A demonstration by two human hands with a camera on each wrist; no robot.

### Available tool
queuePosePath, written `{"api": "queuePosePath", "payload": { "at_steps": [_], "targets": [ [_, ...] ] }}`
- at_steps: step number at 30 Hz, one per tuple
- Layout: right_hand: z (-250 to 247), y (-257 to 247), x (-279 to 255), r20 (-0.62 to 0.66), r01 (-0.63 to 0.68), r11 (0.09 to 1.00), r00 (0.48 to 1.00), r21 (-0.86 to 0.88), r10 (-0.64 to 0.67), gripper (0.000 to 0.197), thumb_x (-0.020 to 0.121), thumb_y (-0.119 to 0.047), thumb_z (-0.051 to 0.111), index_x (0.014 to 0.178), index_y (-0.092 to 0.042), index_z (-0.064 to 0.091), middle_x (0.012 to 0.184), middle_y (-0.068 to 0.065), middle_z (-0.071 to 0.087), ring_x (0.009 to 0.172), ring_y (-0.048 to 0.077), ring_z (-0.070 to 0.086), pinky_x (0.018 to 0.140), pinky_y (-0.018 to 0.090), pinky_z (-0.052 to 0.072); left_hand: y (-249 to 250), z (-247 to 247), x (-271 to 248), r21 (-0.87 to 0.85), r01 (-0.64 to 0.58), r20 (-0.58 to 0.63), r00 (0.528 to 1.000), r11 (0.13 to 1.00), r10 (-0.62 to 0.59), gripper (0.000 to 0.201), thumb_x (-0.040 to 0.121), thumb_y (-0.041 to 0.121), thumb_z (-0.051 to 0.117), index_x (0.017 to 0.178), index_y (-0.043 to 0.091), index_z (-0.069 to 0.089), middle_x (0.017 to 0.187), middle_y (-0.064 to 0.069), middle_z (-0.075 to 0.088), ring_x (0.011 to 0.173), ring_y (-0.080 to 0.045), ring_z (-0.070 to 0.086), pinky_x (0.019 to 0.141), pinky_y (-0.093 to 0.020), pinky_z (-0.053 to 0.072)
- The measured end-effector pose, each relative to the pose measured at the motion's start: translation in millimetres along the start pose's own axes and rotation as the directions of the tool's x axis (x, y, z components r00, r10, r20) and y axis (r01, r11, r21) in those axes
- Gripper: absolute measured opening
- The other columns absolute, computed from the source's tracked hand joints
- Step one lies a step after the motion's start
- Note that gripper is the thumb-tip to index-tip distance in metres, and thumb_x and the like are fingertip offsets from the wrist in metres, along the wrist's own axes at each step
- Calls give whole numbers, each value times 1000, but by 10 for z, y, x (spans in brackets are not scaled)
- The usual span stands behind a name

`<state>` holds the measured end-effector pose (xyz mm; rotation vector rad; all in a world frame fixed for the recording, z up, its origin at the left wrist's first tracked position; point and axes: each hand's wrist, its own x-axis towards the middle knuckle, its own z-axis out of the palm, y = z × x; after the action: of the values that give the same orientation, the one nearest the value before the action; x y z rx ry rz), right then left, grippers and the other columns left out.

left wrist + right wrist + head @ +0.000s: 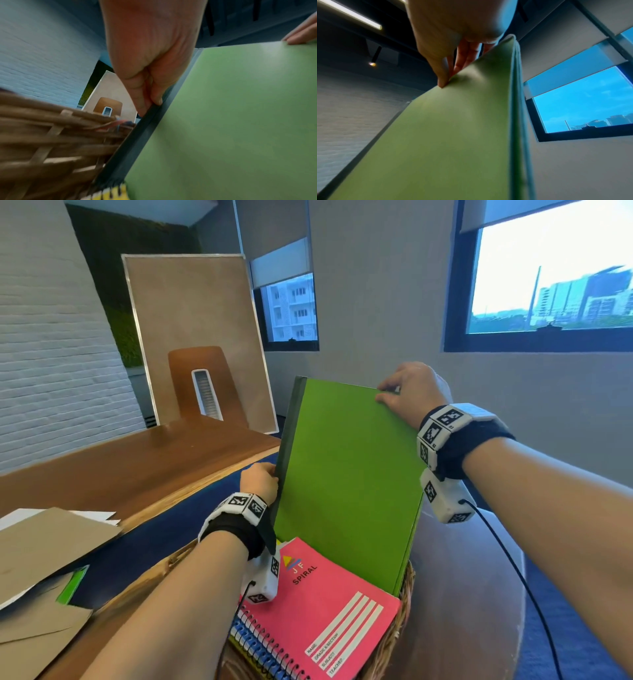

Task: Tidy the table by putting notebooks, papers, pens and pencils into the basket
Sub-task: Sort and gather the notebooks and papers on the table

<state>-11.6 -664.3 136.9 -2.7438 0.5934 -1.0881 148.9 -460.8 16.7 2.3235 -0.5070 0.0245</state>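
A green notebook (349, 474) stands nearly upright in the basket (406, 594), behind a pink notebook (329, 607). The left hand (259, 479) pinches its dark spine; the right hand (412, 392) pinches its top corner. Envelopes (44, 546) lie left of the basket.

At frame centre, the green notebook (349, 474) stands tilted in the wicker basket (402, 611), behind a pink spiral notebook (329, 607). The left hand (259, 482) grips its dark spine; the right hand (412, 393) pinches its top corner. Brown envelopes (44, 546) lie on the surface (137, 467) at lower left.
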Motion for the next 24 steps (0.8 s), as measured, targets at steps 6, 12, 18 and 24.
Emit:
{"api": "queuePosePath", "payload": {
  "at_steps": [6, 12, 18, 24],
  "targets": [
    [10, 24, 15, 88, -55, 997, 994, -51, 59, 33, 86, -32, 64, 117, -21, 66, 118, 7, 58, 118, 25, 48, 97, 36, 39, -38, 35, -112, 103, 17, 79, 997, 995, -25, 24, 92, 12, 59, 114, 4, 61, 110, -10, 64, 108, -29, 58, 91, -36, 47],
    [69, -268, -119, 112, 38, 999, 993, -25, -35, 59, 82, -14, 62, 138, -22, 44, 134, 6, 44, 128, 24, 34, 107, 36, 26, 29, -151, -222, 105, 8, 36, 999, 994, -12, 28, 88, 11, 62, 115, 3, 59, 117, -13, 60, 113, -29, 54, 90, -32, 42],
    [167, -772, -209, 169, 176, 983, 969, 48, -182, 54, 82, -14, 62, 134, -21, 49, 133, 6, 43, 129, 24, 33, 108, 36, 24, -115, -579, -444, 148, 11, -21, 1000, 989, -8, 25, 88, 13, 61, 112, 7, 63, 120, -11, 62, 111, -26, 57, 85, -28, 44],
    [294, -1367, -370, 187, 297, 944, 929, 145, -321, 53, 77, -24, 72, 127, -20, 56, 130, 7, 46, 124, 26, 39, 107, 38, 28, -416, -1095, -792, 149, 64, -124, 991, 987, -45, 19, 90, 12, 58, 107, 9, 65, 116, -10, 63, 104, -24, 59, 77, -27, 47]
  ]
}}
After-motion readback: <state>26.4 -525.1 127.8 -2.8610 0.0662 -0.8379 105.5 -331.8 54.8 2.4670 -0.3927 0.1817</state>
